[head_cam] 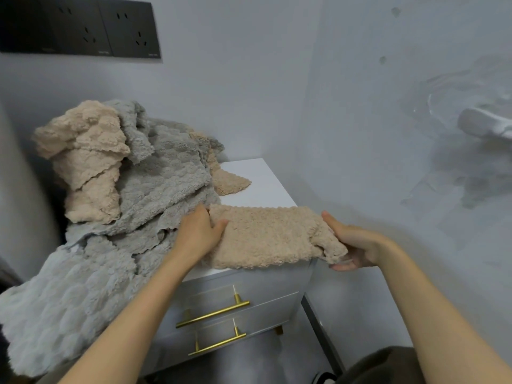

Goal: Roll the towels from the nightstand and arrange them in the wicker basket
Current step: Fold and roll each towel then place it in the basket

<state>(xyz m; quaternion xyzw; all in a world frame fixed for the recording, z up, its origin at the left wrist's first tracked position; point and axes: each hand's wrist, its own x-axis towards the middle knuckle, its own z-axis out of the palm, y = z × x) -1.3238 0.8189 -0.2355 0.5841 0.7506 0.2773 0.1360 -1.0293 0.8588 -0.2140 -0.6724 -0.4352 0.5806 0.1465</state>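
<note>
A folded beige fluffy towel [271, 236] lies along the front edge of the white nightstand [266, 187]. My left hand [199, 234] grips its left end with the thumb on top. My right hand [352, 245] holds its right end, which droops past the nightstand's corner. A heap of grey towels [155, 189] and beige towels [88, 159] covers the nightstand's left part and hangs down over its left side. The wicker basket is not in view.
The nightstand has two drawers with gold bar handles [213, 314]. Grey walls meet in a corner behind it. Dark wall sockets [83, 26] sit at top left. A brown rounded object [382, 367] shows at the bottom right edge.
</note>
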